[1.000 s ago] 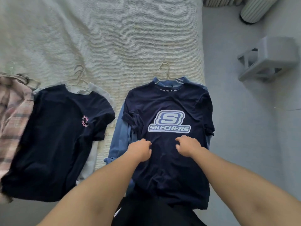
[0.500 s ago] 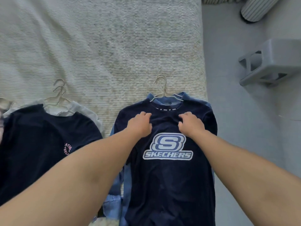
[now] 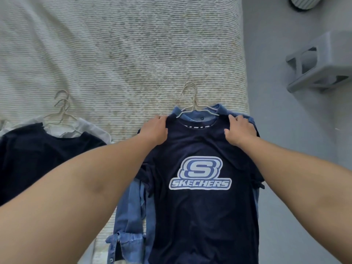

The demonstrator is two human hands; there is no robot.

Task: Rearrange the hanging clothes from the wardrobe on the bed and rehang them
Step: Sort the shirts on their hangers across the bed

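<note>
Two hands are on the shoulders of the navy logo T-shirt [image 3: 202,206] in the head view, the only view supplied. The left hand [image 3: 154,131] lies over the shirt's left shoulder seam with its fingers reaching past the shoulder edge; the right hand [image 3: 240,130] lies over the opposite shoulder in the same way. Whether each grip is curled round the fabric or simply pressing flat cannot be told from this angle, as the fingertips are bent over the far edge.

Location of the garment: the T-shirt lies face up on the bed [image 3: 122,54], near its right edge, on top of a blue denim shirt [image 3: 131,221] whose sleeve and cuff stick out to the left. A pale wire hanger [image 3: 192,103] sits in the collar area, its hook pointing toward the head of the bed. At least two hooks overlap there, so each garment appears to have its own hanger.

To the left, a second dark T-shirt [image 3: 38,159] lies over a white garment [image 3: 91,128], with more hangers [image 3: 62,109] above it.

Step in hand, as a judgement: seating the T-shirt's shoulders squarely on its hanger. The next move calls for both shoulder seams to be centred over the hanger arms, then a firm hold on the hook for lifting.
</note>
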